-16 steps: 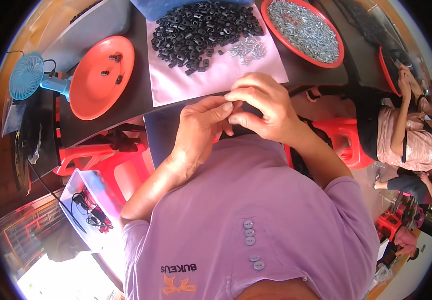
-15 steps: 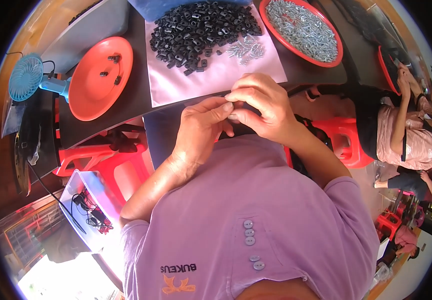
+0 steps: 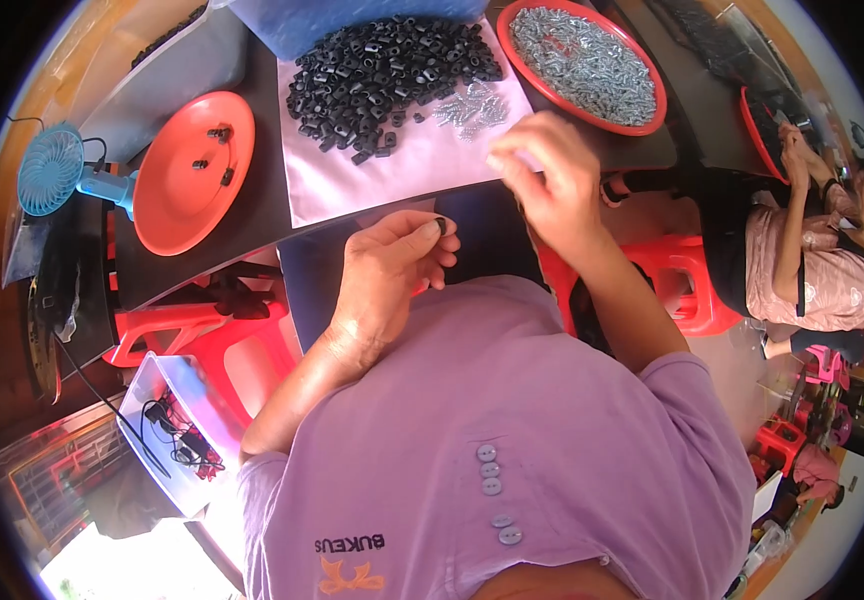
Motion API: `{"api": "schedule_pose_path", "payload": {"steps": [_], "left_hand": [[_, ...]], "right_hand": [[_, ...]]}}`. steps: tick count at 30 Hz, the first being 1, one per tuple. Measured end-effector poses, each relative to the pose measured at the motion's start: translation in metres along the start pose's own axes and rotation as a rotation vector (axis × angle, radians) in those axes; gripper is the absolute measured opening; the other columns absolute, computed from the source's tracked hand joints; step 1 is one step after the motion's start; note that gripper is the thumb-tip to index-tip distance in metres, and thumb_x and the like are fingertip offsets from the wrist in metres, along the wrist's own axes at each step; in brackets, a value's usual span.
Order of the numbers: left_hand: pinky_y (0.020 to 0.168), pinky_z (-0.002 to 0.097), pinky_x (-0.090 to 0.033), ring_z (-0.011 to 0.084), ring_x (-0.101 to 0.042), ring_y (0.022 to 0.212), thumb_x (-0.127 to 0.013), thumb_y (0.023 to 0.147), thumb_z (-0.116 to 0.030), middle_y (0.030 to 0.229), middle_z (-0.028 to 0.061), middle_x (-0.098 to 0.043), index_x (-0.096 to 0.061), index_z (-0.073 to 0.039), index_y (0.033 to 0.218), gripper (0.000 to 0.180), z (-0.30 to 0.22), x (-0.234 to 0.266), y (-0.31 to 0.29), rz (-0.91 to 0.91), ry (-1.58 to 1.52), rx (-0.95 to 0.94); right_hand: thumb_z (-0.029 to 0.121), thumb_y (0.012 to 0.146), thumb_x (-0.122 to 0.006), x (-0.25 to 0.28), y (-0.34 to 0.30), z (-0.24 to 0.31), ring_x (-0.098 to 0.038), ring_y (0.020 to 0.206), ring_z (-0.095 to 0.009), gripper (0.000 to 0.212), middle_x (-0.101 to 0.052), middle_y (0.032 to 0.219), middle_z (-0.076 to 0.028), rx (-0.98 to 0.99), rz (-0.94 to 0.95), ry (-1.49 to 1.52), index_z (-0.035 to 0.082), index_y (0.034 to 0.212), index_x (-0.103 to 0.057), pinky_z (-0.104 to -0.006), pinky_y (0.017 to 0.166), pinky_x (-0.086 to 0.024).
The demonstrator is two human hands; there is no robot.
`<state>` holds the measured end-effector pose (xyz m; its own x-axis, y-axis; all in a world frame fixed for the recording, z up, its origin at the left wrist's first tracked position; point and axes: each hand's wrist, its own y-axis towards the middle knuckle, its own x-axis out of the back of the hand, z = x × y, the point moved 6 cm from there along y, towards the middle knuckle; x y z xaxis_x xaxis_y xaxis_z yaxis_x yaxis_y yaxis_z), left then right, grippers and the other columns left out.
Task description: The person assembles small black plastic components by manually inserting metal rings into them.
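My left hand (image 3: 392, 260) is closed in front of the table edge, pinching a small black plastic piece (image 3: 440, 227) between thumb and fingers. Up and to the right, my right hand (image 3: 555, 185) hovers past the front edge of a pink cloth (image 3: 332, 190), blurred by motion, so whether its fingers grip anything is unclear. Closest to it on the cloth lies a small pile of silver metal pieces (image 3: 470, 112), too fine to tell if screws or springs. A large heap of black plastic pieces (image 3: 377, 75) spreads beside that pile.
An orange-red plate (image 3: 174, 210) with a few black parts stands at the left, beside a blue fan (image 3: 52, 170). A red tray (image 3: 660, 112) full of silver pieces sits at the back right. Behind the heap is a blue bin (image 3: 342, 20). Another person (image 3: 812, 250) sits at the far right.
My hands were together over the table's front edge. Now they are apart: my right hand has moved up and right, while the black piece shows in my left.
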<state>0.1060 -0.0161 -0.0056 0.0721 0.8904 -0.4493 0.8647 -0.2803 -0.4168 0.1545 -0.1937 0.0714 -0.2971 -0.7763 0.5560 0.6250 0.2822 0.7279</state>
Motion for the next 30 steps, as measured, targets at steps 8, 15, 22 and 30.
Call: {"api": "schedule_pose_path", "payload": {"steps": [8, 15, 22, 30], "left_hand": [[0.063, 0.0262, -0.05, 0.0146, -0.063, 0.077, -0.056, 0.099, -0.01, 0.09, 0.0087, -0.066, -0.064, 0.004, 0.106, 0.018, 0.014, -0.006, -0.001, 0.092, 0.041, 0.051], [0.063, 0.0267, -0.051, 0.0149, -0.063, 0.077, -0.057, 0.098, -0.009, 0.09, 0.0091, -0.066, -0.063, 0.005, 0.107, 0.017, 0.017, -0.007, 0.005, 0.14, 0.039, 0.055], [0.062, 0.0263, -0.05, 0.0146, -0.063, 0.076, -0.058, 0.097, -0.009, 0.09, 0.0093, -0.066, -0.063, 0.005, 0.106, 0.017, 0.022, -0.006, 0.006, 0.157, 0.038, 0.072], [0.063, 0.0279, -0.051, 0.017, -0.064, 0.076, -0.056, 0.098, -0.008, 0.089, 0.0113, -0.066, -0.064, 0.006, 0.106, 0.018, 0.024, -0.004, 0.005, 0.161, 0.083, 0.059]], "right_hand": [[0.008, 0.076, -0.072, -0.011, 0.003, -0.037, -0.06, 0.09, -0.024, 0.009, -0.06, 0.086, -0.002, 0.031, 0.065, -0.388, 0.011, 0.083, -0.066, -0.0396, 0.078, -0.042], [0.006, 0.075, -0.071, -0.006, 0.002, -0.04, -0.06, 0.092, -0.023, 0.012, -0.059, 0.085, -0.001, -0.002, 0.067, -0.294, 0.013, 0.082, -0.065, -0.0394, 0.077, -0.041], [0.002, 0.074, -0.068, -0.011, 0.006, -0.04, -0.061, 0.088, -0.024, 0.013, -0.06, 0.084, -0.001, 0.018, 0.141, -0.337, 0.012, 0.081, -0.062, -0.039, 0.076, -0.042], [0.002, 0.074, -0.068, -0.008, 0.006, -0.038, -0.061, 0.085, -0.026, 0.012, -0.06, 0.083, -0.003, -0.01, 0.124, -0.263, 0.01, 0.08, -0.062, -0.0401, 0.075, -0.045]]}}
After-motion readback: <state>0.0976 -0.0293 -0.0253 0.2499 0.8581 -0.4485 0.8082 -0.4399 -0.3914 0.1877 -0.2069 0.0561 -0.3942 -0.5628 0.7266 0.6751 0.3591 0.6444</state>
